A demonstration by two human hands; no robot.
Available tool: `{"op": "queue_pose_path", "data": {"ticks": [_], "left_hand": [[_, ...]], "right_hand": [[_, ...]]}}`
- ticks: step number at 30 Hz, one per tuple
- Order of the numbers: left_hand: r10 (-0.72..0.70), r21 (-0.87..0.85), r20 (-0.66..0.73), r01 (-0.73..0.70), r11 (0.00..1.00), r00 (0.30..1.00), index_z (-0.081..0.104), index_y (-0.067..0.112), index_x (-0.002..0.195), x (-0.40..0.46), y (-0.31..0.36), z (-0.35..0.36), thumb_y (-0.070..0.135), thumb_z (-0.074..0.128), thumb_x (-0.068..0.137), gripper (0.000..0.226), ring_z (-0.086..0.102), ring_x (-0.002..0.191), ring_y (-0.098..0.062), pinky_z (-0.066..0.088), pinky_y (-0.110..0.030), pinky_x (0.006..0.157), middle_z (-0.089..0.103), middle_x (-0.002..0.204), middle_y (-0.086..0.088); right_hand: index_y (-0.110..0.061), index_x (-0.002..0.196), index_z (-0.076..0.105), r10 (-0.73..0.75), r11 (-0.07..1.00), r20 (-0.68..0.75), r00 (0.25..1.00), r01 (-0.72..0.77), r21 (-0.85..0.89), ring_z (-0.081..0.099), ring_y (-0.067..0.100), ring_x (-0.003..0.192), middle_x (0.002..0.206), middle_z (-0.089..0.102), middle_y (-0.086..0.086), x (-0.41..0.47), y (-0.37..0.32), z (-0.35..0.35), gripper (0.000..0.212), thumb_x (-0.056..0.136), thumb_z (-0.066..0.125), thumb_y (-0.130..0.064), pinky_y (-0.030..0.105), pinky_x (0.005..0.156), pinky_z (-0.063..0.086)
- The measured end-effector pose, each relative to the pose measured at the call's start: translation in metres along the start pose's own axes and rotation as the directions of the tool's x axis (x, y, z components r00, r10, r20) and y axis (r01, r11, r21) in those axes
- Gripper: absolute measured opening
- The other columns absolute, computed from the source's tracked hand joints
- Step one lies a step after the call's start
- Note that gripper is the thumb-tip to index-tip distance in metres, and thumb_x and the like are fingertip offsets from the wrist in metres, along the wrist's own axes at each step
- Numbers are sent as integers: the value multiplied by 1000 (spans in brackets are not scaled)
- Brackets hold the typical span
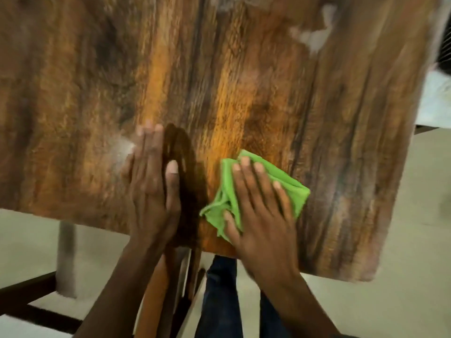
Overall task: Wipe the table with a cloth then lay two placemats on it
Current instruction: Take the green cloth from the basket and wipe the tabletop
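Step in hand: wipe phase, by my read. No placemats in view, so the second half isn't started.

Nearest the camera: both forearms come up from the bottom edge, with dark trouser legs (220, 296) and the floor (395, 215) below the counter's near edge. A dark chair frame (29, 298) sits lower left.

Right hand (262, 211): palm down, fingers straight and spread, pressing flat on the green cloth (296, 189). It's an open grip, not a clench: thumb lies along the cloth's near-left edge, nothing curled round it. The cloth is bunched and sits on the counter (219, 81) close to the near edge, right of centre, sticking out past the fingertips and to the right.

Left hand (151, 191): also flat and palm down, fingers straight and together, thumb out to the right. Open grip, holding nothing, resting on the wood just beside the cloth hand. Looks like bracing.

Further out: pale smeary patches at the far right (314, 37) and one just beside the left fingertips (122, 147). Can't tell if they are residue or glare; the frame is motion-blurred.

Next move likely calls for keeping flat pressure and sweeping the cloth away toward the far right patches, then the left side. Most of the top looks still to cover.
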State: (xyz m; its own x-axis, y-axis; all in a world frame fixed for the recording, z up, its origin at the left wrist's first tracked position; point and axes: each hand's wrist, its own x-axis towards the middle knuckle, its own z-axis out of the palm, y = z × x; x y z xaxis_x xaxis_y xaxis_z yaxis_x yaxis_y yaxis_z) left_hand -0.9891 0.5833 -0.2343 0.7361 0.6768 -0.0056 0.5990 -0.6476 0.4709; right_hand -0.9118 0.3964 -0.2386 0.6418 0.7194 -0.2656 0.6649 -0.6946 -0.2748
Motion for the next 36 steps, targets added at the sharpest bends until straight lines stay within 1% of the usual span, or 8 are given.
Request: {"op": "queue_pose_path", "data": {"ticks": [4,9,13,16,22,29,32,36], "left_hand": [[107,97,150,-123,988,983,16,12,172,2,16,25,30,29,113,63,7,168,-16,7,-41,137,11,181,-3],[123,203,186,-161,966,975,12,12,173,-1,15,37,32,30,111,68,10,168,-20,14,-48,135,8,182,-4],[126,232,174,-165,958,977,15,11,172,0,19,38,35,27,110,68,14,168,-22,18,-49,133,10,181,-5],[120,260,182,-166,951,976,20,11,172,-1,20,38,37,27,108,69,20,167,-24,24,-52,131,15,181,-5],[88,275,170,-133,952,981,27,12,170,2,22,39,42,25,108,69,24,165,-23,28,-51,126,20,180,-4],[87,267,174,-132,955,981,29,10,169,2,24,38,40,27,106,70,27,164,-25,29,-55,126,22,179,-5],[89,265,164,-130,955,982,27,11,170,1,22,42,42,24,108,70,24,165,-25,30,-57,125,21,179,-5],[92,217,163,-127,968,982,21,13,172,1,17,50,43,22,108,70,19,167,-28,28,-64,127,18,180,-6]], "right_hand": [[-19,169,20,225,972,-46,973,-227,-56,14,24,164,178,11,0,-38,65,-14,76,101,41,-49,55,126,29],[-28,169,20,366,930,-114,924,-361,64,10,26,164,178,11,-3,-12,34,-6,73,102,32,-56,55,128,19],[-28,170,9,338,941,-167,926,-336,42,1,20,165,178,2,-7,54,33,-19,68,109,25,-54,53,129,20],[-25,170,1,248,969,-192,949,-246,36,-7,15,164,178,-4,-6,121,47,-33,72,111,28,-56,47,132,12],[-29,170,8,249,968,-287,925,-247,44,-9,18,164,178,-7,-3,229,95,-71,71,110,27,-60,48,132,7],[-32,169,0,184,980,-176,967,-194,-39,-11,20,164,178,-11,-6,123,84,-56,69,111,27,-55,51,132,11],[-29,169,15,161,979,-145,976,-177,-104,8,23,165,178,6,-4,42,79,-31,70,106,35,-53,52,126,21],[-23,163,37,277,945,-156,948,-298,-136,30,24,159,174,27,-4,-20,93,-10,80,91,47,-55,53,118,34]]}}
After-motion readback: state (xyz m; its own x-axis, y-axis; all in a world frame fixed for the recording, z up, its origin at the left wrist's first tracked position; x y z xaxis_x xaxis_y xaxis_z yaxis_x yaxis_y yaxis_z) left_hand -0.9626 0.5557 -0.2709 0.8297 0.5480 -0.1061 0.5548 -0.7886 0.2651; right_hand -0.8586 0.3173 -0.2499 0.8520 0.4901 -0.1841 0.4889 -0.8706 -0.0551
